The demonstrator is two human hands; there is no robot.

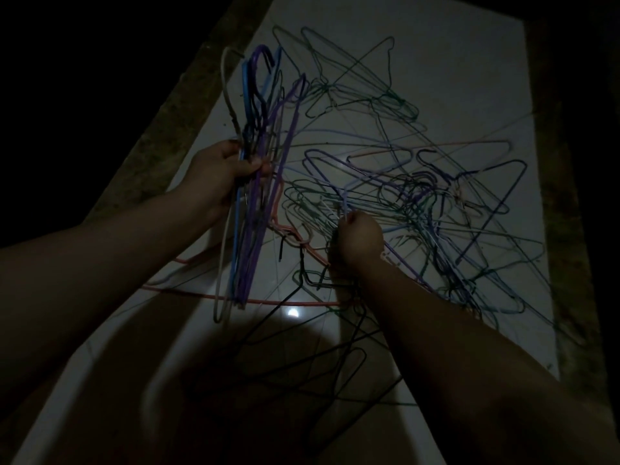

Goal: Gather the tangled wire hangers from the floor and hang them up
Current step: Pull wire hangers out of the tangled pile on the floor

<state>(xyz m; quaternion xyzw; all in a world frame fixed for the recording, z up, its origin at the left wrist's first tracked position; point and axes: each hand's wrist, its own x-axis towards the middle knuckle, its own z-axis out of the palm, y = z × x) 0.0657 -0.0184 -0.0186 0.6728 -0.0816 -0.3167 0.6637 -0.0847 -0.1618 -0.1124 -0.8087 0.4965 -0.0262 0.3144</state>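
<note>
Hanger bundle (251,229) upright in left hand (218,176)

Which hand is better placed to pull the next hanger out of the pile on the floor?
Probably the right hand: it pinches a pale hanger in the tangle. The left hand is full, gripping the gathered bundle.

Very dim | glare spots on glossy floor (436,62) | dark corners | soft, grainy detail
</note>
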